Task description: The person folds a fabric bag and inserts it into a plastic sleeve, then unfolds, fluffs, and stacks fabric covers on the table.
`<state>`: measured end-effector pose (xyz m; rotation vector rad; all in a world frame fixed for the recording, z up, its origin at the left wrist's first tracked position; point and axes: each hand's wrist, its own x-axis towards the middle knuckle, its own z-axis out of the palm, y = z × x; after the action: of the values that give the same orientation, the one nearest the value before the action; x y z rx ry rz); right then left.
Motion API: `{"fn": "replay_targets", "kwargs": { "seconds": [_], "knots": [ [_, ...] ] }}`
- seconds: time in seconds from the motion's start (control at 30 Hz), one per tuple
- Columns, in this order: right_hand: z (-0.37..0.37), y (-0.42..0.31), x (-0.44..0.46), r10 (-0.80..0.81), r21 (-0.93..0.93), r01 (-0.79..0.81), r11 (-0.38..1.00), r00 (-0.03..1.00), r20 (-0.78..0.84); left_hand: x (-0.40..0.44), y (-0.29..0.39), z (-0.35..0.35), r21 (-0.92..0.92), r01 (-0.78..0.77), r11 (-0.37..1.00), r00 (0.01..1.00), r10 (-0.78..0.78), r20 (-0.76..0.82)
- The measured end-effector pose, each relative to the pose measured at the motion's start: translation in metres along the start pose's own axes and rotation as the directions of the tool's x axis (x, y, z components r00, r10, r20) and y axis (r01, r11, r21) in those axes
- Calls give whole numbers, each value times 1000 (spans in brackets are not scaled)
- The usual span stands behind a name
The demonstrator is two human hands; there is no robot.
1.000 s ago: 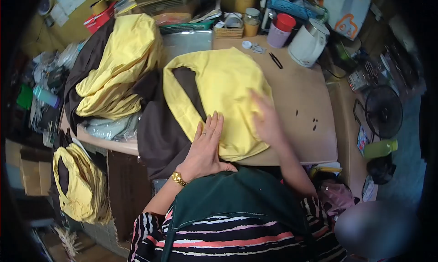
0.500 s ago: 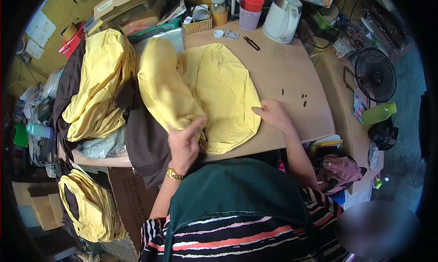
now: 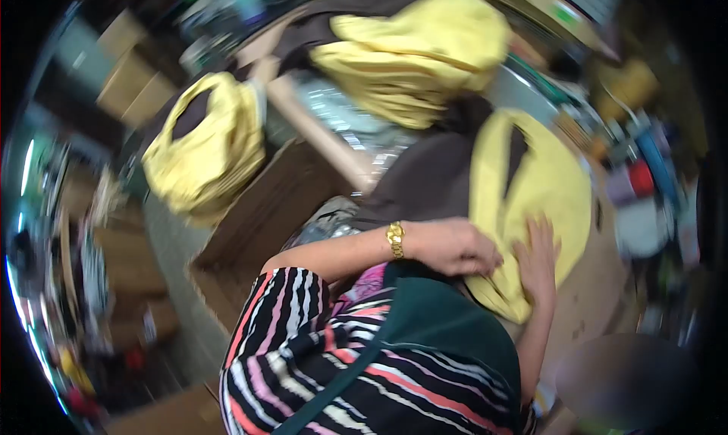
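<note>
A yellow cloth bag (image 3: pixel 557 177) with a loop-like strap and a dark opening lies on the table, slightly blurred. My right hand (image 3: pixel 537 257) rests on its near part, fingers spread over the cloth. My left hand (image 3: pixel 459 247), with a gold watch at the wrist, is closed at the bag's near left edge, fingers curled on the fabric. Dark brown cloth (image 3: pixel 425 179) spreads beside the bag on the left. A pile of yellow cloth pieces (image 3: pixel 417 56) lies farther off, on clear plastic (image 3: pixel 341 109).
Another yellow stack with dark cloth (image 3: pixel 208 147) sits to the left, beyond an open cardboard box (image 3: pixel 258 215). Along the table's far right are a red cup (image 3: pixel 641 177) and a white kettle (image 3: pixel 641 226). Everything is smeared by motion.
The view has swung to the left. The yellow bag, spread wide before, now lies folded narrower with its strap showing. My right hand has moved from its far edge onto its face.
</note>
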<state>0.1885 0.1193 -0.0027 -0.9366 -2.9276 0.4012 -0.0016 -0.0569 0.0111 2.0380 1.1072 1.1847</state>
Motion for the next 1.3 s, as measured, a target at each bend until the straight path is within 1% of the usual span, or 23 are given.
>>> {"fn": "replay_targets", "kwargs": {
  "seconds": [0.03,0.07,0.1,0.13,0.17,0.23,0.33,0.4,0.43,0.5,0.57,0.6,0.63,0.67,0.73,0.83,1.03,1.07,1.13,1.17,1.2,1.27,1.3],
  "knots": [
    [29,21,4,61,-10,-60,998,996,66,-25,12,-32,125,93,988,943,-47,-329],
    [50,38,6,24,24,-23,999,999,-42,-57,11,-62,322,160,933,843,40,-536],
    [50,42,4,-5,56,8,998,998,-56,-102,12,-94,309,377,873,654,-15,-756],
    [45,47,1,-20,81,25,996,998,-64,-151,11,-121,355,625,695,423,80,-902],
    [48,54,1,-59,83,63,995,997,-50,-200,7,-150,444,738,509,322,312,-894],
    [55,62,4,-47,10,48,999,993,-105,-298,7,-188,314,948,52,255,468,-846],
    [55,58,9,-17,10,18,1000,996,-91,-396,1,-204,-76,967,-242,7,324,-946],
    [57,60,9,-30,44,35,998,993,-113,-441,0,-216,-34,998,-51,-30,79,-996],
    [58,63,12,-24,55,30,998,995,-99,-448,5,-224,-38,998,-52,-33,82,-996],
    [60,69,14,-16,61,21,998,997,-80,-458,8,-235,-57,994,97,-94,435,-896],
    [60,70,15,-23,34,26,999,996,-85,-443,43,-244,-196,954,227,-292,551,-782],
    [65,78,16,-24,32,27,999,997,-79,-469,53,-253,-180,983,40,-162,662,-732],
    [71,88,18,-79,35,84,996,989,-128,-451,65,-254,-47,983,175,-165,756,-634],
    [74,96,19,-134,32,142,989,975,-177,-443,76,-252,-22,997,-76,47,792,-608],
    [76,97,19,-129,1,131,991,976,-175,-437,80,-250,47,910,-412,278,522,-806],
    [78,104,20,-138,-26,135,990,973,-186,-452,49,-245,96,922,-376,149,114,-982],
    [77,97,21,-164,-19,164,986,962,-219,-444,20,-243,67,819,-570,-34,-165,-986],
    [75,94,20,-160,-32,157,987,962,-220,-457,15,-248,72,819,-570,-30,-168,-985],
    [76,97,19,-161,-27,159,987,960,-229,-473,16,-254,-60,923,-380,-68,-7,-998],
    [78,97,19,-168,-20,168,986,957,-237,-476,19,-252,-188,951,-246,-124,252,-960],
    [78,98,18,-165,-16,166,986,958,-235,-481,24,-250,-185,951,-249,-121,251,-961],
    [78,97,20,-201,-50,195,980,948,-247,-472,45,-253,-119,991,-54,-84,431,-898],
    [77,96,20,-203,-48,197,979,947,-248,-474,46,-253,61,993,-104,100,425,-900]
  ]
}}
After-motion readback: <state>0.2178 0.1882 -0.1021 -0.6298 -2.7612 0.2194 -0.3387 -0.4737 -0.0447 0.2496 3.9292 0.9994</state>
